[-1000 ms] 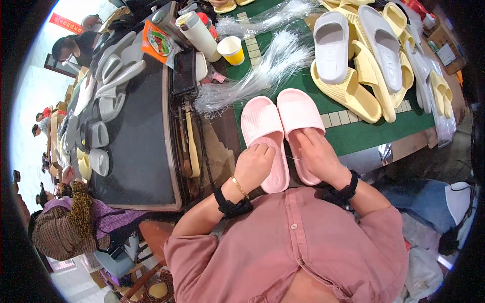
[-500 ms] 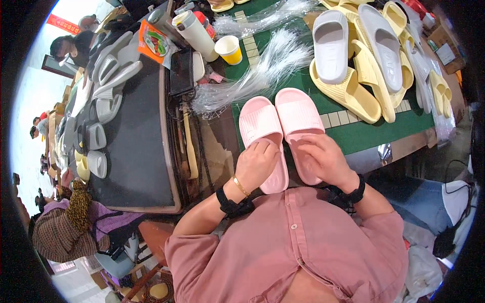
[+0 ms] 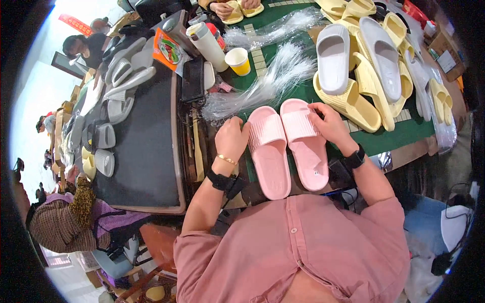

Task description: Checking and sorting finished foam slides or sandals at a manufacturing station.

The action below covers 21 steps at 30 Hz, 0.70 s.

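Two pink slippers lie side by side in front of me, toes pointing away: the left slipper (image 3: 270, 166) and the right slipper (image 3: 310, 161), which carries a small white sticker near its heel. My left hand (image 3: 231, 140) is beside the left slipper's strap, thumb and fingers apart, with nothing in it. At the outer edge of the right slipper's strap, my right hand (image 3: 331, 126) grips the side with thumb and fingers. Beyond the toes lies a bundle of clear plastic strands (image 3: 273, 76).
Grey slippers (image 3: 333, 60) and yellow slippers (image 3: 353, 103) are piled at the far right. A yellow-and-white cup (image 3: 237, 61) and a pale bottle (image 3: 207, 45) stand back left. Grey slippers line the black table (image 3: 141, 151). Another person's hands (image 3: 222, 10) handle yellow slippers at the top.
Both hands have moved from over the footbeds outward and away from me to the slippers' outer sides by the straps. The footbeds now show. A person's hands have come into view at the top.
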Each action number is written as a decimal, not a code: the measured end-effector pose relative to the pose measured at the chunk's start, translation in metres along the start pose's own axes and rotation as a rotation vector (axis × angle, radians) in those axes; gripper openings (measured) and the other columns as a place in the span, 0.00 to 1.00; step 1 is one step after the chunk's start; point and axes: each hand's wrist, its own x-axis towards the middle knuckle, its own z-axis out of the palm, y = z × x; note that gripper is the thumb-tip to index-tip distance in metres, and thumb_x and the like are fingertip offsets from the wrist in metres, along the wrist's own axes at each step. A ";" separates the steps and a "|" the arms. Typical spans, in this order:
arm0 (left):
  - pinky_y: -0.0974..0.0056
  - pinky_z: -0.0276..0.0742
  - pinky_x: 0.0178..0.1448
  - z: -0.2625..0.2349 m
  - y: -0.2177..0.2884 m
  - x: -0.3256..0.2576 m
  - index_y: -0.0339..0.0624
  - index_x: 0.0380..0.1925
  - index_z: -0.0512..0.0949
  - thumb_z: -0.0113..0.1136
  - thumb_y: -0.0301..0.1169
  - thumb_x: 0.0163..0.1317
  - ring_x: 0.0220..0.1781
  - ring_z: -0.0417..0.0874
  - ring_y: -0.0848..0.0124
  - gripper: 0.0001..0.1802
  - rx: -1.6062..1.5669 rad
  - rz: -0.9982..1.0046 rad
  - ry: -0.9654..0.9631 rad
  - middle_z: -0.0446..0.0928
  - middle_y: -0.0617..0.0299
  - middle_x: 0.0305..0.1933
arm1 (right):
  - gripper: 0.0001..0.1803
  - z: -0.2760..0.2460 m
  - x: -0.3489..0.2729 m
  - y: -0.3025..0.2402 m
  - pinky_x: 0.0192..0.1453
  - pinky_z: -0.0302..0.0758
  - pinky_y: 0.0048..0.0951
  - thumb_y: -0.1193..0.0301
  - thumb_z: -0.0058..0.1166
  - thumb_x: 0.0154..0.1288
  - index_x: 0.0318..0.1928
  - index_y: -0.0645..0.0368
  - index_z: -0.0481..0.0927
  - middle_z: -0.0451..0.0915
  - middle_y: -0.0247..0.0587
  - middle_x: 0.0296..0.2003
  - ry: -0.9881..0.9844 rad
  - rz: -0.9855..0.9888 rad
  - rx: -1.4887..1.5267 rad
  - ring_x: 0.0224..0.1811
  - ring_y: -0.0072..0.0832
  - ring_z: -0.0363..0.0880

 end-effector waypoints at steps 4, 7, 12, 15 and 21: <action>0.49 0.79 0.39 0.004 0.002 0.013 0.38 0.29 0.81 0.61 0.42 0.61 0.35 0.83 0.49 0.16 0.031 -0.087 -0.085 0.82 0.48 0.31 | 0.19 0.007 0.011 0.011 0.53 0.75 0.35 0.64 0.55 0.65 0.49 0.67 0.80 0.81 0.53 0.44 -0.001 0.051 0.036 0.47 0.41 0.81; 0.50 0.80 0.41 0.006 0.005 0.020 0.39 0.27 0.82 0.60 0.40 0.61 0.36 0.84 0.48 0.15 -0.001 -0.145 -0.110 0.83 0.47 0.32 | 0.19 0.010 0.014 0.011 0.53 0.75 0.34 0.63 0.55 0.65 0.48 0.67 0.80 0.82 0.52 0.44 0.010 0.066 0.055 0.47 0.40 0.81; 0.55 0.80 0.41 0.012 0.004 0.028 0.40 0.32 0.85 0.61 0.35 0.58 0.35 0.85 0.51 0.11 -0.085 -0.097 -0.053 0.83 0.49 0.32 | 0.19 0.014 0.015 0.014 0.53 0.75 0.33 0.64 0.56 0.65 0.49 0.68 0.80 0.82 0.52 0.45 0.072 0.009 0.068 0.47 0.37 0.81; 0.58 0.80 0.42 0.013 0.016 0.028 0.38 0.32 0.84 0.62 0.32 0.56 0.34 0.84 0.53 0.09 -0.237 0.046 0.008 0.83 0.48 0.33 | 0.18 0.017 0.016 0.008 0.51 0.76 0.32 0.67 0.56 0.65 0.50 0.68 0.80 0.82 0.51 0.44 0.124 -0.040 0.146 0.45 0.36 0.82; 0.68 0.77 0.38 0.013 0.049 0.032 0.32 0.35 0.82 0.65 0.30 0.58 0.31 0.82 0.74 0.11 -0.602 -0.040 -0.108 0.83 0.58 0.30 | 0.11 0.026 0.019 -0.032 0.47 0.76 0.27 0.73 0.55 0.63 0.43 0.65 0.83 0.83 0.44 0.39 0.130 -0.201 0.263 0.41 0.28 0.82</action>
